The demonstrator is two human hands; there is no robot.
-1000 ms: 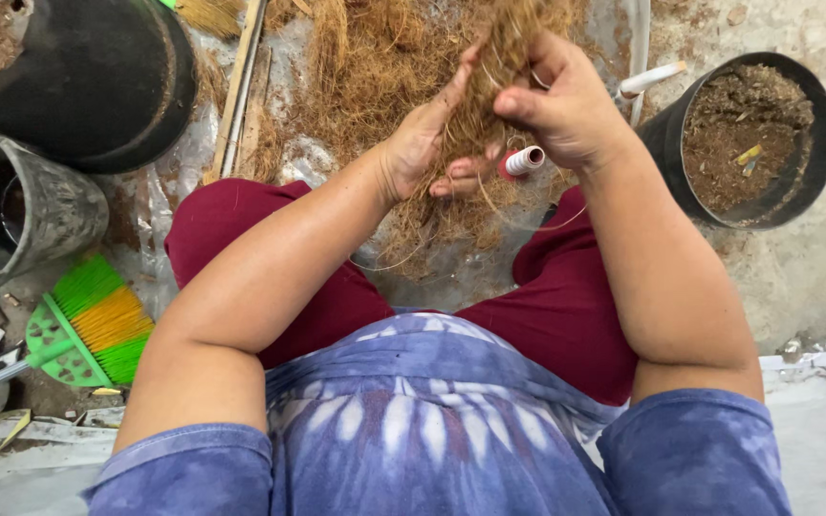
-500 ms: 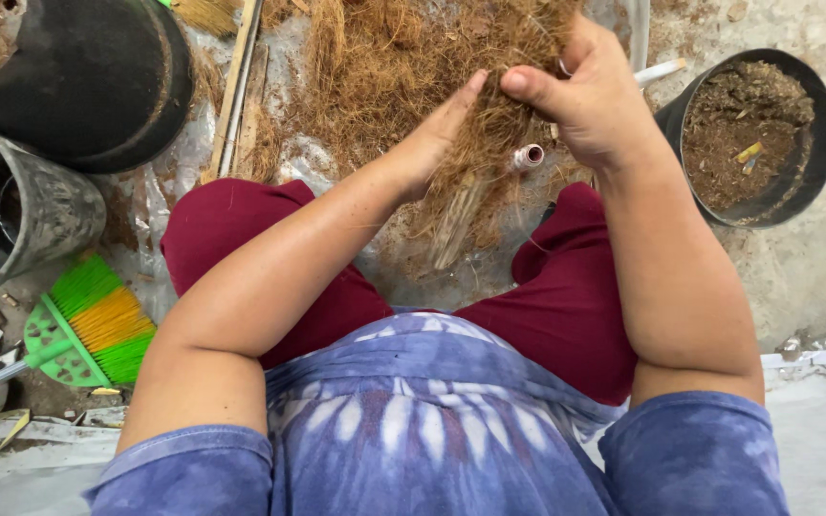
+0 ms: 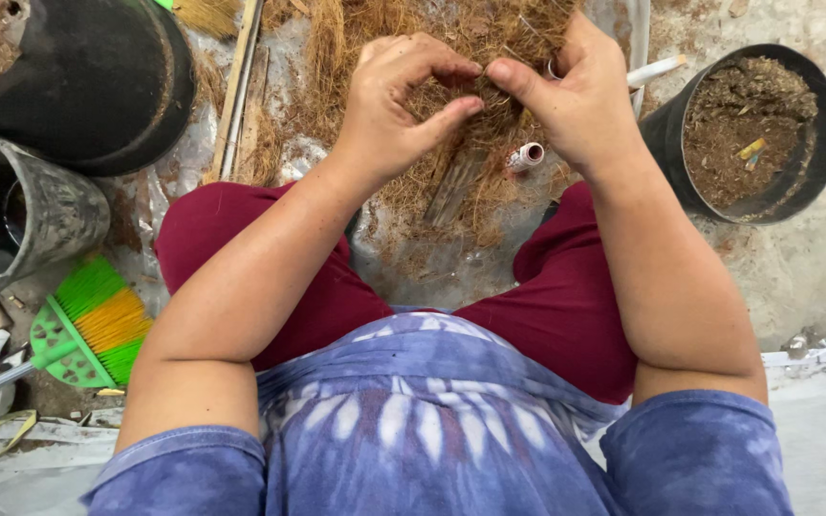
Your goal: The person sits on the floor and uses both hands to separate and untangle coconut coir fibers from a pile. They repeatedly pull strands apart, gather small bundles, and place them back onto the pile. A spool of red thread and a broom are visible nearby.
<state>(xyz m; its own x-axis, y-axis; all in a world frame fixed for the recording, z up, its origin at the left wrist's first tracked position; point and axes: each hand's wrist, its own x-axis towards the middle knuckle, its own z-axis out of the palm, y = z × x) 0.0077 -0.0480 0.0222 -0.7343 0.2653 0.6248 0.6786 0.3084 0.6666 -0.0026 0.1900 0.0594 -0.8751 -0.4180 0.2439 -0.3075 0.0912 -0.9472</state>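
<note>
Both of your hands are pinched onto the same tuft of coconut fibre (image 3: 489,105), left hand (image 3: 399,105) and right hand (image 3: 576,96) meeting thumb to thumb above the heap between your knees, probably so strands pull apart without scattering. Soil pot (image 3: 748,134) sits beside your right arm.

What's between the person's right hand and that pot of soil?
In the head view, only a white tube lies between the right hand and the black pot.

A black pot (image 3: 755,134) of soil is sitting off to one side, two dark pots (image 3: 59,86) are standing at the other, a green and yellow broom (image 3: 83,330) is lying below them, and wooden sticks (image 3: 238,86) are resting nearby.
</note>
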